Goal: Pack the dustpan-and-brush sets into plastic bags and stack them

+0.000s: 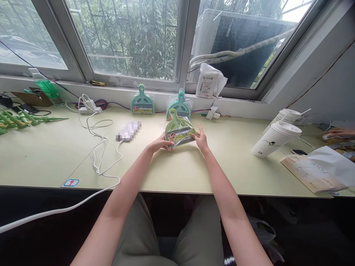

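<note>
A light green mini dustpan and brush set in clear wrapping (179,130) stands tilted on the pale green desk (194,170), held from both sides. My left hand (160,143) grips its lower left corner with curled fingers. My right hand (201,139) grips its lower right edge, index finger raised. Behind it a teal wrapped dustpan set (179,105) leans against the wall, and a second teal dustpan set (142,101) stands further left.
White charger and cables (94,129) trail over the left of the desk. Green plastic pieces (19,120) lie far left. Two white lidded cups (273,138), a paper bag (318,170) and another person's hand (340,133) are at right. A wrapped packet (209,82) sits on the sill.
</note>
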Demonstrator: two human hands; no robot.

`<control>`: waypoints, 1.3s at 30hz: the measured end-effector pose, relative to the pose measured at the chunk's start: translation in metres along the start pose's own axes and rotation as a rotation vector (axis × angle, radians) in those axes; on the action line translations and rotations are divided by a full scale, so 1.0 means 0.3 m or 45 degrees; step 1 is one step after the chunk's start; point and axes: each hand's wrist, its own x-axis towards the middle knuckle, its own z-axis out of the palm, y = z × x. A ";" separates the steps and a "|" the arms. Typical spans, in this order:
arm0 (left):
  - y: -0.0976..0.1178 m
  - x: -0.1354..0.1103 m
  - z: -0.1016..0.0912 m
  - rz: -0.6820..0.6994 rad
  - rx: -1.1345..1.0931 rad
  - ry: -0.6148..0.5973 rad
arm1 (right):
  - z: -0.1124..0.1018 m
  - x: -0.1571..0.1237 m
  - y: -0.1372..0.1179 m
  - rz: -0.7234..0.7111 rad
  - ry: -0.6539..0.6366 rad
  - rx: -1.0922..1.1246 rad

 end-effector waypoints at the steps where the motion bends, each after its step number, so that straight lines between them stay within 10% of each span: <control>1: -0.002 0.002 0.001 -0.007 0.009 0.033 | -0.002 0.006 0.010 -0.021 -0.032 -0.023; 7: -0.008 0.034 0.035 0.245 0.004 0.418 | -0.026 0.034 0.029 0.104 0.095 0.100; 13: -0.017 0.043 0.055 0.573 0.372 0.120 | -0.061 0.048 0.034 0.246 0.207 0.289; 16: -0.031 0.051 0.060 0.627 0.543 0.252 | -0.065 0.051 0.035 0.276 0.212 0.320; 31: -0.036 0.050 0.054 0.559 0.431 1.077 | 0.015 0.001 0.003 -0.011 -0.160 -0.015; 39: -0.036 0.039 -0.033 0.389 0.810 1.090 | 0.063 -0.014 0.024 -0.334 -0.050 -0.486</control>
